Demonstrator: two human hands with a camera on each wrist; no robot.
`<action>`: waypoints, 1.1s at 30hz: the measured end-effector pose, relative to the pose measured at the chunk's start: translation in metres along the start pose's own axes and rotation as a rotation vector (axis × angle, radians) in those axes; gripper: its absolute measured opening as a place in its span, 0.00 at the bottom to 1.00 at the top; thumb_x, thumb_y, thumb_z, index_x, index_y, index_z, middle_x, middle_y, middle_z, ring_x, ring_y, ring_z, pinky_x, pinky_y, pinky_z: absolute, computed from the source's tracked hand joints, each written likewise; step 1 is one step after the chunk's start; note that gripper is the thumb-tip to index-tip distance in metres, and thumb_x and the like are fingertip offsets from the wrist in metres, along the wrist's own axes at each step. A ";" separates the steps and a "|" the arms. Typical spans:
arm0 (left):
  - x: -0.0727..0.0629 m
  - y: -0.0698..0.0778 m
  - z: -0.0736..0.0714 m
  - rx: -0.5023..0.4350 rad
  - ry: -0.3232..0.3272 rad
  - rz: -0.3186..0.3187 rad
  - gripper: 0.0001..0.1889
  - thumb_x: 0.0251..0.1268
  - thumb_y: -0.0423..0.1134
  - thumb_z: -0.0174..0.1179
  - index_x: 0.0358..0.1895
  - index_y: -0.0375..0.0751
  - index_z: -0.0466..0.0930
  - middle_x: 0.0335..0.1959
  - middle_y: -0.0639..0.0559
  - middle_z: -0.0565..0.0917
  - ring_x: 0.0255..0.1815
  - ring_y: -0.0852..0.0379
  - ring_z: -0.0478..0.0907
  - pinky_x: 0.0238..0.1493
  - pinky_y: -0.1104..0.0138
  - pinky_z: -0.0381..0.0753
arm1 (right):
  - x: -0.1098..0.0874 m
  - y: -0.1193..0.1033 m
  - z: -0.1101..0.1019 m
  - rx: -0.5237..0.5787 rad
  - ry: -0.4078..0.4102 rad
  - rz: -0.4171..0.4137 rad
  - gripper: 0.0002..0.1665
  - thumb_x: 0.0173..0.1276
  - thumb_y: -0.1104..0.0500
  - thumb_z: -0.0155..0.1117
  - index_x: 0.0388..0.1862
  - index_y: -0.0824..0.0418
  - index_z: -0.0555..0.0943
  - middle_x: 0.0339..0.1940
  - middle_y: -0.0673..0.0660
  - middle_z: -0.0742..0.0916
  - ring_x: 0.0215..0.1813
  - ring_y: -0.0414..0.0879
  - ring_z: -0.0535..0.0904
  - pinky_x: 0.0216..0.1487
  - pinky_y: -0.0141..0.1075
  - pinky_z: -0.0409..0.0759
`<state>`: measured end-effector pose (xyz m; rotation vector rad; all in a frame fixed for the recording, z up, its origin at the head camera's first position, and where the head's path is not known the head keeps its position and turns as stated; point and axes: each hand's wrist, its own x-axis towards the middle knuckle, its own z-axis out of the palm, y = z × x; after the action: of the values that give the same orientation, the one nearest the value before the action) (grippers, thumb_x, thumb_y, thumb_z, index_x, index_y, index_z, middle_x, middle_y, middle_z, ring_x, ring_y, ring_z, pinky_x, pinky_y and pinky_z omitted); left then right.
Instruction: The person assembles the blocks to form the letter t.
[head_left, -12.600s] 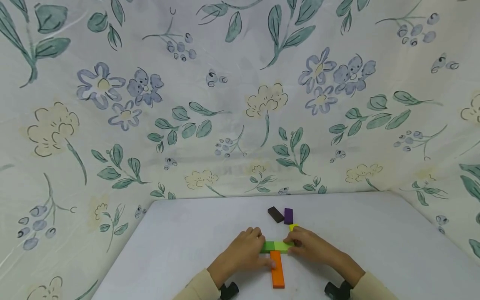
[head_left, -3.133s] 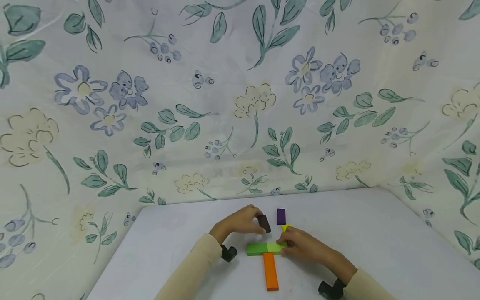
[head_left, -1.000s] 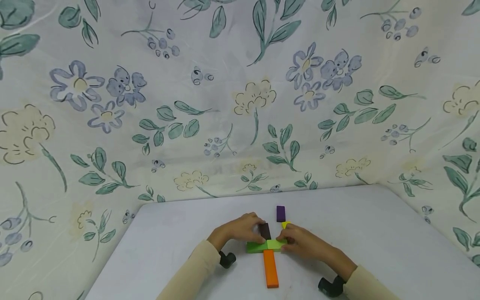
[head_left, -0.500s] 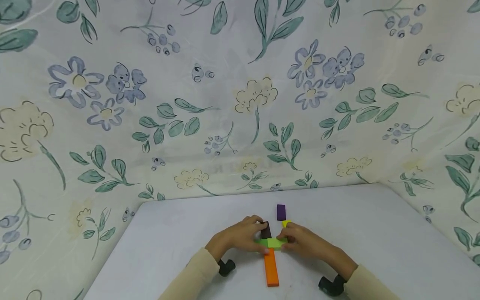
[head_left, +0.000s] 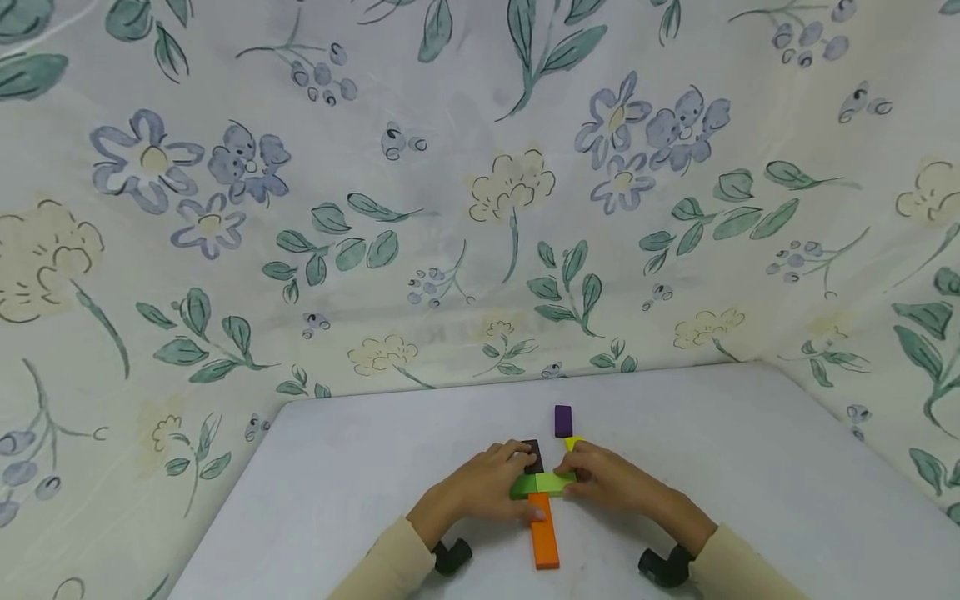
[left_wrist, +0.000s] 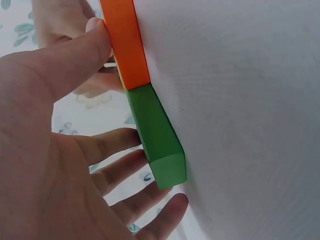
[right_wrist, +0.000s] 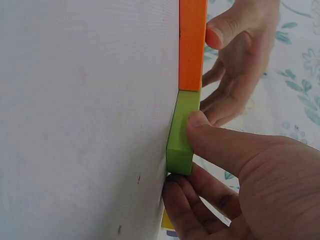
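On the white table, an orange block (head_left: 545, 537) stretches toward me from a crossing row of two blocks, one dark green (head_left: 522, 487) and one light green (head_left: 550, 483). A dark brown block (head_left: 533, 457) lies just behind that row. My left hand (head_left: 483, 483) spans the left side, thumb resting on the orange block, fingers spread behind the green one and one fingertip near the brown block. In the left wrist view these fingers (left_wrist: 120, 170) are only loosely bent. My right hand (head_left: 611, 479) pinches the light green block, thumb (right_wrist: 200, 127) on its near face.
A yellow block (head_left: 573, 442), partly covered by my right hand, lies behind the row. Just beyond it is a purple block (head_left: 563, 421). Black wrist cameras (head_left: 452, 557) sit under both wrists. Floral cloth (head_left: 480, 292) hangs behind the white table (head_left: 360, 450).
The brown block has come from farther back to behind the green row, carried by my left hand. My left thumb has since moved down onto the orange block. The right hand stays on the light green one.
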<state>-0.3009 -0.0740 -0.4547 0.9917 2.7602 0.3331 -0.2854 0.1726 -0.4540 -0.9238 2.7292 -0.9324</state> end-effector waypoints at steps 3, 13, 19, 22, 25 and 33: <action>-0.001 0.000 0.001 -0.020 -0.002 -0.008 0.45 0.58 0.75 0.56 0.74 0.51 0.67 0.76 0.53 0.65 0.74 0.49 0.66 0.73 0.48 0.67 | -0.001 0.000 0.000 -0.001 0.001 0.007 0.12 0.65 0.58 0.71 0.47 0.59 0.86 0.37 0.48 0.80 0.37 0.34 0.72 0.42 0.27 0.80; -0.001 0.005 0.002 0.022 0.035 -0.019 0.35 0.67 0.66 0.56 0.72 0.52 0.70 0.76 0.55 0.67 0.74 0.51 0.67 0.71 0.50 0.70 | -0.002 0.001 0.000 -0.008 0.001 0.000 0.12 0.65 0.58 0.71 0.46 0.58 0.86 0.37 0.48 0.80 0.37 0.34 0.73 0.42 0.27 0.80; -0.002 0.005 0.007 0.053 0.049 -0.017 0.33 0.71 0.63 0.54 0.72 0.50 0.71 0.75 0.52 0.69 0.73 0.50 0.69 0.69 0.49 0.73 | -0.001 0.004 0.002 0.012 -0.019 -0.017 0.13 0.65 0.57 0.71 0.47 0.58 0.86 0.38 0.47 0.81 0.38 0.35 0.73 0.43 0.27 0.80; -0.001 0.002 0.009 0.033 0.056 -0.016 0.32 0.72 0.62 0.53 0.72 0.50 0.70 0.75 0.52 0.69 0.73 0.50 0.69 0.70 0.48 0.71 | -0.001 0.004 0.002 0.021 -0.015 -0.020 0.13 0.65 0.57 0.71 0.47 0.58 0.86 0.37 0.47 0.81 0.38 0.35 0.73 0.44 0.27 0.80; 0.000 0.001 0.009 -0.003 0.057 -0.017 0.32 0.72 0.63 0.53 0.72 0.51 0.70 0.75 0.53 0.69 0.73 0.50 0.68 0.71 0.48 0.70 | -0.001 0.003 0.002 0.019 -0.007 -0.019 0.12 0.65 0.57 0.71 0.47 0.59 0.86 0.36 0.48 0.80 0.37 0.34 0.73 0.43 0.26 0.80; -0.004 0.007 0.002 0.038 -0.025 -0.027 0.52 0.56 0.78 0.53 0.77 0.48 0.61 0.80 0.52 0.60 0.76 0.45 0.63 0.72 0.44 0.67 | 0.000 -0.001 -0.003 0.003 -0.011 -0.019 0.12 0.66 0.58 0.71 0.47 0.59 0.86 0.37 0.48 0.81 0.37 0.34 0.73 0.43 0.27 0.80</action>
<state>-0.2929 -0.0716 -0.4546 0.9595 2.7649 0.2629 -0.2855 0.1736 -0.4514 -0.9534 2.7138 -0.9317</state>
